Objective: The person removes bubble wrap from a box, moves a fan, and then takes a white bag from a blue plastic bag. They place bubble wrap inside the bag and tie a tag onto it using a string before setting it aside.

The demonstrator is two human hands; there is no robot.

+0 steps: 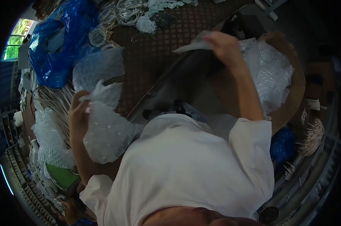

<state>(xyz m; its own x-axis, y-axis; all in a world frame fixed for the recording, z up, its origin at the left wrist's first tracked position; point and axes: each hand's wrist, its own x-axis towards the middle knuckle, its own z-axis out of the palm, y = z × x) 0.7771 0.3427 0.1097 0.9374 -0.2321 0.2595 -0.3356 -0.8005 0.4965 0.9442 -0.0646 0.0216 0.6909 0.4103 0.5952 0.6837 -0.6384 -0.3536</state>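
Observation:
At the left, my left hand (79,112) is closed on a sheet of bubble wrap (107,133), which is bunched at the fingers, with parts spreading above and below the grip. My right hand (224,46), raised at the upper right, pinches a thin translucent piece of plastic (196,45) that points leftward. That piece looks like bubble wrap too, but it is blurred. Behind my right forearm stands a cardboard box (299,84) with more bubble wrap (270,71) heaped in it. The two held pieces are apart from each other.
A patterned brown cloth (138,64) covers the table. On it lie a blue plastic bag (59,45), coiled clear-wrapped bundles (116,17) and long pale strips (59,100). Further bubble wrap (50,139) and a green box (63,176) sit at the left. A blue bundle (283,146) is low right.

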